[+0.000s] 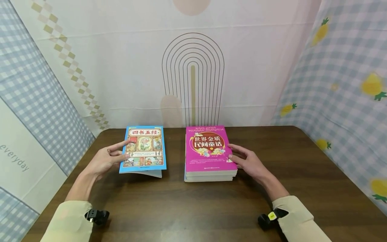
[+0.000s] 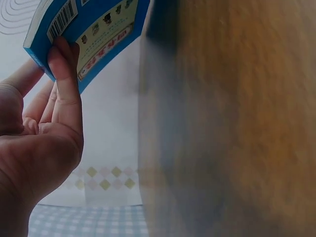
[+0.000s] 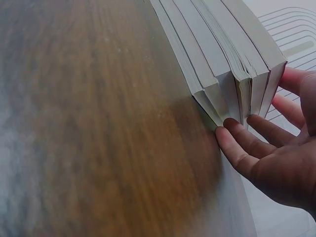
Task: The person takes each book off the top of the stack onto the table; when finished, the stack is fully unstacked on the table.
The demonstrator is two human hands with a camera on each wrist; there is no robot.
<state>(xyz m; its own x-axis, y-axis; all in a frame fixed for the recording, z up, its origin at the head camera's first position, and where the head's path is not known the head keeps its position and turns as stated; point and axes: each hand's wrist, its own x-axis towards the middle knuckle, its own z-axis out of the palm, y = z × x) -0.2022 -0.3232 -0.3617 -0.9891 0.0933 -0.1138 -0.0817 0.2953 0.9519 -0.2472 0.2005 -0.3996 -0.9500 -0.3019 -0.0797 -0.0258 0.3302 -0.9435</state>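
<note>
A pale cloth (image 1: 257, 60) printed with thin nested arches hung behind the stack (image 1: 210, 177), and a dark wooden table (image 1: 169, 208) bore it. Farthest left of the stack hung a blue checked cloth (image 1: 39, 77), one part of it lettered "everyday". Next came the left hand (image 1: 104, 161), in a pale sleeve (image 1: 68, 222) with a small black camera (image 1: 98, 216) at the wrist. Its thumb and fingers pinched the left edge of the blue book (image 1: 144, 161), which lay a little apart from the stack, on its left, front cover up. That book was tilted, its near edge raised and the lower pages sagging open; the left wrist view showed a finger across the back cover, beside the barcode. The stack itself was of several books lying flat, the pink book (image 1: 210, 165) on top, the page edges slightly out of line. At the stack's right side was the right hand (image 1: 249, 164), its fingers spread and lightly bent, tips touching the books' edges. Another pale sleeve (image 1: 302, 218) and black camera (image 1: 270, 218) followed. Farthest right of the stack hung a checked cloth (image 1: 347, 111) with yellow fruit.
</note>
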